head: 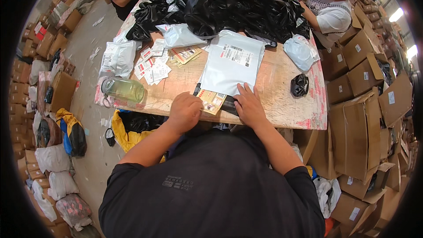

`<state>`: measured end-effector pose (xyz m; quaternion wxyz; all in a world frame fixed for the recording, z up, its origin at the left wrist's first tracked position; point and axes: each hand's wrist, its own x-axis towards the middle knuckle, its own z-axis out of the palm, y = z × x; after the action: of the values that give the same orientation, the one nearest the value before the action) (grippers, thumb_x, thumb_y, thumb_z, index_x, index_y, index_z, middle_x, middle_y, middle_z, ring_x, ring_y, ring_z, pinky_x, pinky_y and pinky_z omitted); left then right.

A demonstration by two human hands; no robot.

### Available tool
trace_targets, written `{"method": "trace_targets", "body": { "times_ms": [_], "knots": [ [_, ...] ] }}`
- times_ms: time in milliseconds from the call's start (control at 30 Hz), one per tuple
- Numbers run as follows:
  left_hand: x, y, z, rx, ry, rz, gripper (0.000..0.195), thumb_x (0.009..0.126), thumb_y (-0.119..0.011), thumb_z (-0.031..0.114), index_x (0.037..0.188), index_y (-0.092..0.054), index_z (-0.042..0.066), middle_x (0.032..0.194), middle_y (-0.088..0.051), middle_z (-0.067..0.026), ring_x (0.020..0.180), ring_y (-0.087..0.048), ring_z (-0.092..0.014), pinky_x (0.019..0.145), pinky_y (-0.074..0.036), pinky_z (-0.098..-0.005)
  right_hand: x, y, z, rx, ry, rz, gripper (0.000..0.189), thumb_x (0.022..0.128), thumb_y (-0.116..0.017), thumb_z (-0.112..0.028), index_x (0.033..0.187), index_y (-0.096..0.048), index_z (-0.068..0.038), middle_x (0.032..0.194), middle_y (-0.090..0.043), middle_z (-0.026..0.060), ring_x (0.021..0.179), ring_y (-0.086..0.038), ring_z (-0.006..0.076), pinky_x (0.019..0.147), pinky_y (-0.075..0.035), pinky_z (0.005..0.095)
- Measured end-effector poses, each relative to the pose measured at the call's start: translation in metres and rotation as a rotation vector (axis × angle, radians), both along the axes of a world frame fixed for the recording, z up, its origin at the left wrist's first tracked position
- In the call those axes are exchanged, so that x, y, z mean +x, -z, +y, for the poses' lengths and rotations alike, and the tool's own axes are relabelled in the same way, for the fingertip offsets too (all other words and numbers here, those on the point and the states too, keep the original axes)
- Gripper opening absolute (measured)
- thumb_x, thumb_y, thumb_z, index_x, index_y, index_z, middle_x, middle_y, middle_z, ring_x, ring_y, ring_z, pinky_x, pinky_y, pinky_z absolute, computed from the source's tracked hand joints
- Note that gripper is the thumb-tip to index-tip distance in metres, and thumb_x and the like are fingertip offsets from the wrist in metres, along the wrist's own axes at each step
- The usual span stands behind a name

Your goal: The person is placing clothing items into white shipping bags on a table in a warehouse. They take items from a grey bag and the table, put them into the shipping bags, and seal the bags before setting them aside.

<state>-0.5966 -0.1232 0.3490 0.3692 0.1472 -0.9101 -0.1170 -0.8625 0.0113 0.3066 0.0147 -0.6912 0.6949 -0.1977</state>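
A white plastic mailer [228,69] with a printed label lies flat on the wooden table [277,112] before me, and more mailers seem stacked under it. My right hand [249,105] rests palm down, fingers apart, with its fingertips on the mailer's lower edge. Beneath that edge shows a black plastic strip [230,105]. A yellow printed card [211,101] lies partly under the mailer, between my hands. My left hand [185,112] is curled beside the card's left edge; its fingertips are hidden, so any grip cannot be made out.
A green-tinted bottle [124,90], white paper slips [153,69] and a packed white mailer [118,59] lie left. Black plastic bags [224,3] are heaped at the back. Right are a crumpled black bundle [299,85] and cardboard boxes [353,132]. Co-workers [333,16] stand across the table.
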Motion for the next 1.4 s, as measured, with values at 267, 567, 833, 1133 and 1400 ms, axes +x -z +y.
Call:
{"method": "trace_targets", "body": {
  "times_ms": [267, 567, 833, 1133, 1400],
  "knots": [
    [-0.006, 0.007, 0.012, -0.031, 0.032, 0.011, 0.015, 0.073, -0.074, 0.003, 0.083, -0.064, 0.01, 0.093, -0.069, -0.0042, 0.088, -0.066, -0.027, 0.084, -0.053, -0.0432, 0.004, 0.001, 0.0, -0.012, 0.022, 0.083, 0.045, 0.102, -0.059, -0.02, 0.146, -0.058, -0.01, 0.158, -0.05, 0.0154, 0.153, -0.038, 0.0362, 0.128, -0.021, 0.0569],
    [-0.038, -0.012, 0.005, -0.095, -0.001, 0.144, 0.021, 0.07, -0.074, -0.002, 0.083, -0.063, 0.01, 0.095, -0.07, -0.0045, 0.088, -0.066, -0.028, 0.079, -0.051, -0.0424, 0.0, -0.004, 0.007, -0.113, -0.044, 0.041, 0.044, 0.095, -0.069, -0.014, 0.139, -0.065, -0.014, 0.152, -0.055, 0.0176, 0.147, -0.044, 0.0407, 0.123, -0.027, 0.0623],
    [-0.014, 0.004, 0.005, -0.086, 0.006, 0.095, 0.021, 0.07, -0.073, -0.002, 0.084, -0.063, 0.01, 0.096, -0.07, -0.005, 0.088, -0.065, -0.029, 0.078, -0.05, -0.0432, 0.004, 0.0, 0.004, -0.123, -0.022, 0.079, 0.039, 0.098, -0.065, -0.018, 0.136, -0.066, -0.008, 0.153, -0.054, 0.0159, 0.146, -0.046, 0.0368, 0.124, -0.027, 0.0604],
    [-0.029, 0.024, 0.005, -0.089, -0.008, -0.016, 0.013, 0.075, -0.072, 0.01, 0.085, -0.064, 0.011, 0.097, -0.068, -0.0049, 0.095, -0.064, -0.027, 0.087, -0.049, -0.0436, 0.003, -0.004, -0.001, -0.058, -0.054, 0.065, 0.042, 0.096, -0.064, -0.014, 0.138, -0.064, -0.012, 0.154, -0.052, 0.0208, 0.146, -0.044, 0.0435, 0.123, -0.025, 0.0654],
    [-0.05, 0.018, 0.005, -0.016, -0.056, -0.363, 0.042, 0.09, -0.072, 0.044, 0.106, -0.074, 0.005, 0.136, -0.067, -0.0135, 0.144, -0.047, -0.043, 0.122, -0.028, -0.0612, 0.004, 0.0, 0.001, -0.068, -0.049, 0.075, 0.04, 0.095, -0.066, -0.016, 0.135, -0.067, -0.014, 0.157, -0.05, 0.0195, 0.147, -0.043, 0.0422, 0.121, -0.026, 0.0672]
  ]
}}
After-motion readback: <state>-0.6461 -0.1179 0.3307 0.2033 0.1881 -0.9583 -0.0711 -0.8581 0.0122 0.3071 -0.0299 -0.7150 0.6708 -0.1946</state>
